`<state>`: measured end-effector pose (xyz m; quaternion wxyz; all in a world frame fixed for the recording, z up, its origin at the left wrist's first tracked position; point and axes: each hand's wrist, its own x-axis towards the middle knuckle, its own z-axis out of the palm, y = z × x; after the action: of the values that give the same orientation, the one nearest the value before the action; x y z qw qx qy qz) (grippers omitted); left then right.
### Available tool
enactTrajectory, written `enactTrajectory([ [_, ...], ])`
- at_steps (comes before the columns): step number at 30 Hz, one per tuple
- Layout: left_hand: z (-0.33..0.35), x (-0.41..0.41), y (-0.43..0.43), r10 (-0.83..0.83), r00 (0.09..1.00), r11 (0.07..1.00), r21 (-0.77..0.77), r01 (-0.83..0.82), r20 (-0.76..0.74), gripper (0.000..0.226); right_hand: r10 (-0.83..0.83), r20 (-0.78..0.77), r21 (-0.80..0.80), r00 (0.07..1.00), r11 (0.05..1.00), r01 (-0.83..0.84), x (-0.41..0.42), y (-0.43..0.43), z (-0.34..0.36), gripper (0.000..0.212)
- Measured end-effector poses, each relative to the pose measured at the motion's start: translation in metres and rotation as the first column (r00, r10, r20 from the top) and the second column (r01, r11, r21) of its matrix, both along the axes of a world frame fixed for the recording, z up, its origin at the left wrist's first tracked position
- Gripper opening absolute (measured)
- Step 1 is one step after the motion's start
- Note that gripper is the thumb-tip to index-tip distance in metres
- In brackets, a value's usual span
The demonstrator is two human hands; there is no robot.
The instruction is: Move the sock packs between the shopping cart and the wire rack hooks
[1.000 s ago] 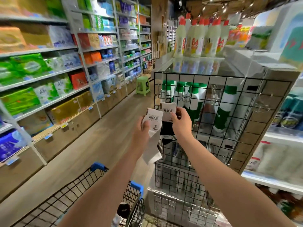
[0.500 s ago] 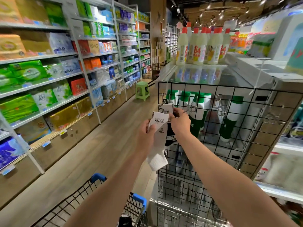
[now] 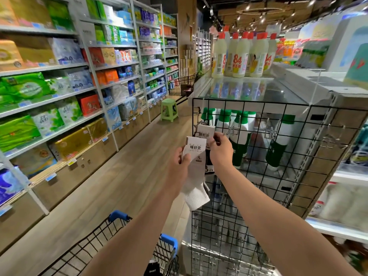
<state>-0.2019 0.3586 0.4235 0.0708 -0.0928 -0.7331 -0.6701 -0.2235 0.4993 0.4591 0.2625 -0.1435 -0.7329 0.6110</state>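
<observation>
I have a pair of white ribbed cotton socks with a white printed card band point(image 3: 196, 168) up in front of the black wire grid display panel point(image 3: 278, 156), just left of its left edge. My left hand point(image 3: 180, 164) grips the socks just below the card band, thumb across the front and fingers curled round behind. My right hand point(image 3: 221, 151) is just beside it, against the panel's upper left, its fingertips pinching a second carded pack of dark socks point(image 3: 206, 134) that hangs from a metal hook point(image 3: 200, 124) there; the pack's lower part is mostly hidden behind the white pair.

Behind the panel stand white bottles with green caps point(image 3: 241, 134), and above it, on a glass top, pale bottles with red caps point(image 3: 241, 54). Below and left of the panel is the black wire shopping cart with blue corners point(image 3: 119, 232).

What I judge risky: the hanging pack's card could tear or snag on the hook if pulled at an angle, and the white pair, held by one hand only, could slip to the wooden floor point(image 3: 119, 176) short of the cart.
</observation>
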Motion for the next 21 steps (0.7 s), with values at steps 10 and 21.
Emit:
enactTrajectory([
  [10,0.010,-0.012,0.003,0.028,0.999,1.000,0.001,-0.028,0.040,0.032,0.037,0.097,-0.007,0.995,0.999,-0.036,-0.013,-0.002,0.006,0.025],
  [21,0.007,-0.013,0.007,-0.032,0.999,0.999,-0.014,0.032,0.014,0.021,0.175,-0.082,-0.145,0.981,0.972,-0.186,0.028,-0.009,-0.021,0.016],
])
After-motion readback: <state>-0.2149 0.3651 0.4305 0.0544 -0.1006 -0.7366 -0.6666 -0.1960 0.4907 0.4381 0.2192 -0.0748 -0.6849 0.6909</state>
